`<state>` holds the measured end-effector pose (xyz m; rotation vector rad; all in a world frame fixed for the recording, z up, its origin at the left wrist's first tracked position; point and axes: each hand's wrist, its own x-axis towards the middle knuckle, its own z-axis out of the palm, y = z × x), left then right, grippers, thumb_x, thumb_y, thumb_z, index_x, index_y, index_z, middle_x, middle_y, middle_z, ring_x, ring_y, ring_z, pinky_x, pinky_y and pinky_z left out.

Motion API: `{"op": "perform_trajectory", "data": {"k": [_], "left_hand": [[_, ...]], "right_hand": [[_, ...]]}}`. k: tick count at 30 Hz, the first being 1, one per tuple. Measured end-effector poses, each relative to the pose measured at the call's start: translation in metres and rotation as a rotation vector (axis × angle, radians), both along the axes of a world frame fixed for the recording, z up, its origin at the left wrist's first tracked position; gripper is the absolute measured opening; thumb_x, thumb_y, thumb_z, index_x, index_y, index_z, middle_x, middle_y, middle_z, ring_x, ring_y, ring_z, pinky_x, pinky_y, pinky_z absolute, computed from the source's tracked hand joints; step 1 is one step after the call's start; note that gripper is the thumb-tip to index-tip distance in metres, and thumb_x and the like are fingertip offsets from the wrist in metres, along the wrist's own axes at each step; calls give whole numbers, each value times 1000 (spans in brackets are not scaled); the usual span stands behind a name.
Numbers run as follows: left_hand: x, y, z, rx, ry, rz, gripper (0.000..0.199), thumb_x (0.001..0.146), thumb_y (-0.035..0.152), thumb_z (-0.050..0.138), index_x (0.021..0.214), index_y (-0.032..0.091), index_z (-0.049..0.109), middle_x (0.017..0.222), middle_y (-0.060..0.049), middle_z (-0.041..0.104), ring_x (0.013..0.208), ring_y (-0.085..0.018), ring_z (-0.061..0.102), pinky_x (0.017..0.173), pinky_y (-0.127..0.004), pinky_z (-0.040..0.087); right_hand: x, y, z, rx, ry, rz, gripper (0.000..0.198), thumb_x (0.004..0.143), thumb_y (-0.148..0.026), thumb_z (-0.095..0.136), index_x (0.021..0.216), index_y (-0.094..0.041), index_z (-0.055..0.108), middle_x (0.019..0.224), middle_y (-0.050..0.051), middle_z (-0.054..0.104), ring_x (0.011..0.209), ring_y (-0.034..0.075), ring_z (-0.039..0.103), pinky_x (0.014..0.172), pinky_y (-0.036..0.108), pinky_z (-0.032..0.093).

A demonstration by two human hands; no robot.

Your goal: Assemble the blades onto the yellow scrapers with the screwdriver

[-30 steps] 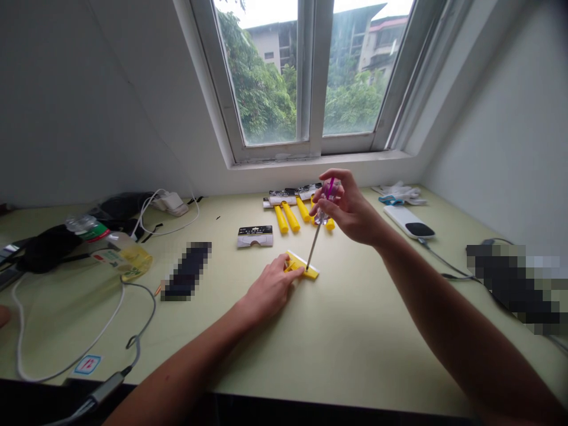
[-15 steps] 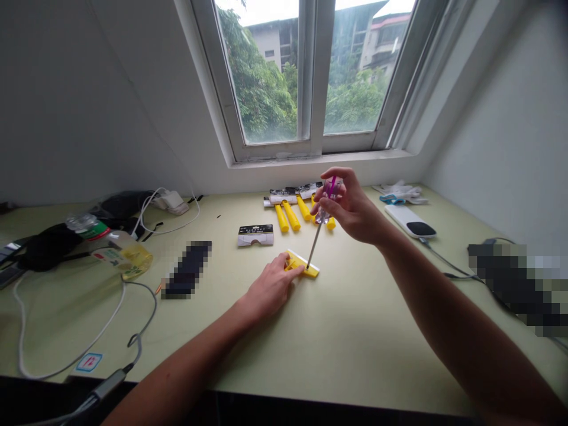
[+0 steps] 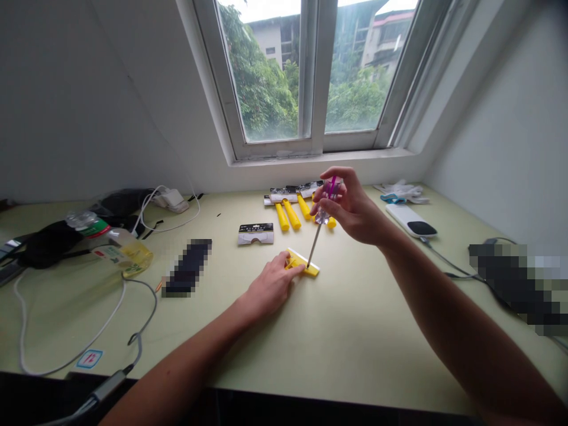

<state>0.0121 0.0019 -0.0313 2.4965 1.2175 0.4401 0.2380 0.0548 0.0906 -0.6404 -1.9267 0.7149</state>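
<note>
My left hand (image 3: pixel 270 284) is closed on a yellow scraper head (image 3: pixel 313 271), a flat plastic piece with a whitish far edge, and keeps it down on the table. My right hand (image 3: pixel 354 208) grips a screwdriver (image 3: pixel 315 244) by its clear and purple handle, fingers wrapped around the top. The metal shaft slants down to the left, and its tip meets the yellow piece just beside my left fingertips. Whether a screw sits under the tip is too small to tell. A black and white packaging card (image 3: pixel 256 234) lies beyond my left hand.
Several yellow handles (image 3: pixel 291 214) with black and white cards lie near the window wall. At left are a bottle (image 3: pixel 133 251) of yellow liquid, cables and a blurred dark object (image 3: pixel 189 267). A white device (image 3: pixel 410 221) with a cable lies right, near a plastic bag (image 3: pixel 404 191).
The view has shifted very slightly. Both hands, the screwdriver and the yellow scraper head stay in practically the same place.
</note>
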Motion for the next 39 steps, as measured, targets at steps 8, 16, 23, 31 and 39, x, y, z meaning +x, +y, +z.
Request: {"op": "perform_trajectory", "data": {"k": [8, 16, 23, 31, 39], "left_hand": [[0, 0, 0, -45, -16, 21, 46, 93, 13, 39, 133, 30, 55, 142, -9, 41, 124, -27, 45, 106, -46, 39], [1, 0, 2, -66, -15, 24, 45, 93, 14, 39, 133, 29, 55, 143, -8, 39, 127, -26, 43, 108, -44, 37], [1, -1, 2, -49, 6, 16, 48, 93, 12, 38, 134, 31, 54, 145, -8, 36, 130, -27, 40, 108, -45, 37], [1, -1, 0, -37, 21, 22, 52, 92, 12, 39, 137, 33, 51, 145, -7, 36, 131, -27, 39, 109, -46, 36], [2, -1, 2, -16, 20, 11, 50, 92, 11, 35, 134, 31, 55, 139, -9, 39, 123, -25, 45, 107, -43, 39]], "right_hand": [[-1, -2, 2, -7, -7, -13, 34, 93, -31, 54, 122, -29, 35, 97, 2, 55, 82, 16, 66, 76, 38, 58], [-2, -2, 1, -9, -28, -59, 36, 92, -30, 56, 123, -29, 37, 97, 2, 56, 79, 17, 67, 71, 36, 58], [-13, -21, 8, 155, -195, -333, 45, 83, -41, 67, 121, -28, 45, 88, 1, 65, 70, 18, 65, 66, 36, 56], [-29, -40, 11, 279, -280, -629, 46, 85, -55, 61, 117, -23, 50, 71, 1, 64, 54, 18, 59, 53, 29, 44], [0, -42, 50, 262, -626, -502, 28, 91, -41, 52, 109, -22, 61, 77, 5, 69, 63, 20, 61, 58, 30, 40]]}}
